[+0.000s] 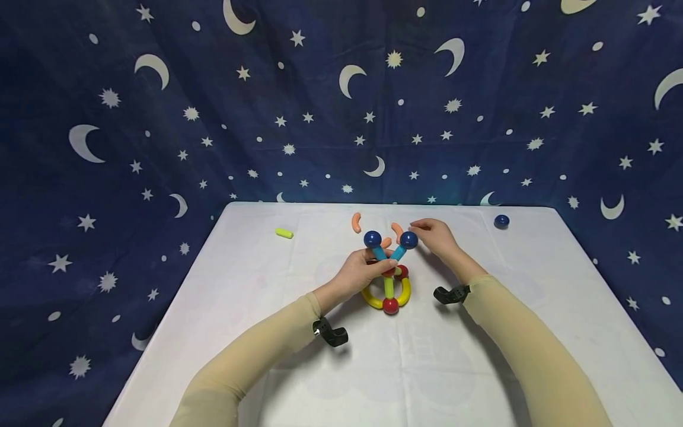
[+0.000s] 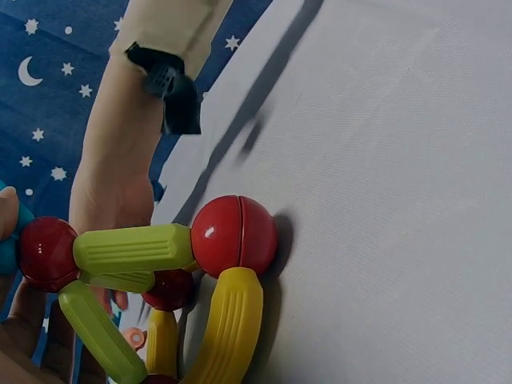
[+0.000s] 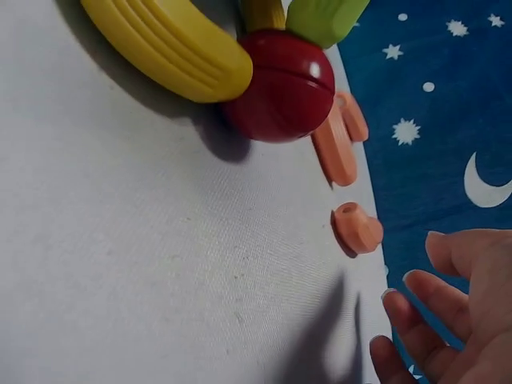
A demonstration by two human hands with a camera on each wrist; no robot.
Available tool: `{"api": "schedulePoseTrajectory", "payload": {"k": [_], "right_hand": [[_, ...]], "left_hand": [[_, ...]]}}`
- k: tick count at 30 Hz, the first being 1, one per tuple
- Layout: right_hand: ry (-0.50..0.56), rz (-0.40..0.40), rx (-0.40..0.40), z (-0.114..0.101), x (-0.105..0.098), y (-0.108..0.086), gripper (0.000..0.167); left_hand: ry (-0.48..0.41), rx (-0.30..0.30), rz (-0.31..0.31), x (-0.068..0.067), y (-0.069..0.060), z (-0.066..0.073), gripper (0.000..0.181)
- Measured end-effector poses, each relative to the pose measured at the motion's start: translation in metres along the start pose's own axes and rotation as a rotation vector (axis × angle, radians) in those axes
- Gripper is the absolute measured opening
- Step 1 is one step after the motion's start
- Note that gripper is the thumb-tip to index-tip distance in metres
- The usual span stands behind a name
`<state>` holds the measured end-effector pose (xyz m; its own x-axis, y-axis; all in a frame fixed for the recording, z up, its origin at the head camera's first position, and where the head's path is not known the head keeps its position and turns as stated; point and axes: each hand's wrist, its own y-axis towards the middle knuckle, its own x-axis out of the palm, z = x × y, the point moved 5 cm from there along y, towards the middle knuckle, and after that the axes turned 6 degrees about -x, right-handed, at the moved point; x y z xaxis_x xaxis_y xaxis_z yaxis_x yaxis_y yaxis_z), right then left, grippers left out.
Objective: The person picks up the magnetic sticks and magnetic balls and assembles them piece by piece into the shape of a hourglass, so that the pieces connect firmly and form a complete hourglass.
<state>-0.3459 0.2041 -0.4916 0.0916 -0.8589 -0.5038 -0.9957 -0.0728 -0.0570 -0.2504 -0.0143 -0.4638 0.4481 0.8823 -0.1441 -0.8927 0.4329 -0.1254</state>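
The left hand (image 1: 360, 274) grips the ball-and-stick toy (image 1: 389, 289) near its top, thumb and fingers about the red ball (image 2: 48, 254) where the blue sticks (image 1: 399, 253) branch upward. Below that grip, a green stick (image 2: 134, 248) runs down to the yellow curved sticks (image 1: 405, 292) at the base, which rests on the table (image 1: 299, 379). The right hand (image 1: 436, 239) is past the toy on its right side, fingers parted and nothing seen in them. Just left of its fingertips lies an orange curved stick (image 1: 396, 230), its long axis running mostly away from the person; the right hand is nearer to it than the left. Whether those fingertips touch it is hard to tell, since the head view crowds them together. Farther left lies another orange piece (image 1: 356, 222); well off right sits a loose blue ball (image 1: 501, 222).
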Motion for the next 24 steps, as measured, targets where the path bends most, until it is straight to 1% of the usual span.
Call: {"api": "schedulePoseTrajectory", "payload": {"k": [4,6,9,12,19,24], "right_hand": [[-0.064,-0.024,0.049,0.001,0.004,0.006,0.049],[-0.123,-0.024,0.062,0.001,0.007,0.008,0.051],[-0.222,-0.014,0.054,-0.002,0.010,0.010,0.051],[-0.291,-0.003,0.033,-0.004,0.012,0.011,0.050],[-0.356,0.009,0.036,-0.009,0.014,0.011,0.055],[-0.389,0.026,0.043,-0.011,0.017,0.012,0.054]], "left_hand": [[-0.005,0.001,0.009,0.000,0.000,0.000,0.028],[-0.020,0.004,0.012,0.001,0.000,0.000,0.029],[-0.043,0.003,0.014,0.002,0.000,0.000,0.029],[-0.044,-0.001,0.014,0.003,0.000,0.000,0.028],[-0.028,-0.004,0.020,0.002,0.000,0.000,0.029],[-0.030,-0.005,0.024,0.001,-0.001,0.000,0.030]]}}
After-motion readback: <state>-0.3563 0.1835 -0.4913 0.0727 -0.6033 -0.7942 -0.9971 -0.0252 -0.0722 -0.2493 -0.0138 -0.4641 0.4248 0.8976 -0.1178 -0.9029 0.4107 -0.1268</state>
